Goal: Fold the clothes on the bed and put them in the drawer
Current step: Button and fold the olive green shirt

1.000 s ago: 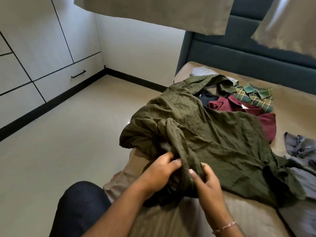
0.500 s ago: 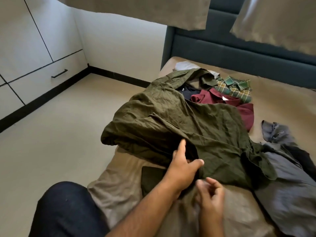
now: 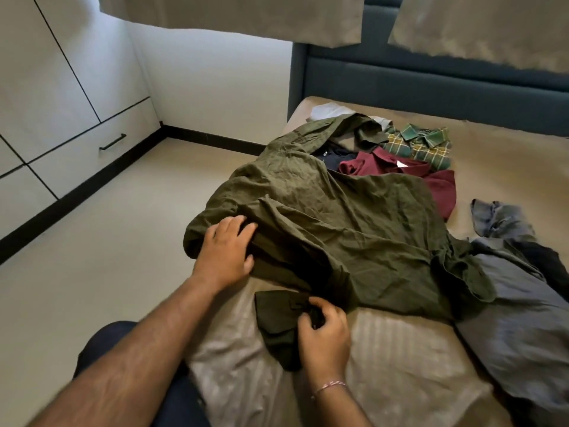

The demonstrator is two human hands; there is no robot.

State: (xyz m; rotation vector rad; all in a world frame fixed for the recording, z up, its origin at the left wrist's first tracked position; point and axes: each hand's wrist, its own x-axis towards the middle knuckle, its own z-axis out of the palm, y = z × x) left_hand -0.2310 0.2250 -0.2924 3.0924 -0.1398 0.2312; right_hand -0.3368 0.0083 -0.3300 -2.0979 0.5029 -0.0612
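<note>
bed (image 3: 400,349): beige sheet | olive shirt (image 3: 338,229): crumpled across bed's middle | left hand (image 3: 226,252): fingers straight, pressing shirt's left edge | right hand (image 3: 323,334): fingers curled, pinching shirt's dark near end

So the bed (image 3: 400,349) has a tan striped sheet and clothes dumped all over it. A big wrinkled olive green shirt (image 3: 338,229) sprawls across the middle, one dark end trailing toward the near edge. Behind it sit a maroon polo (image 3: 437,186), a navy piece (image 3: 334,154) and a green plaid shirt (image 3: 421,146). Grey clothes (image 3: 517,303) are heaped along the right side.
</note>
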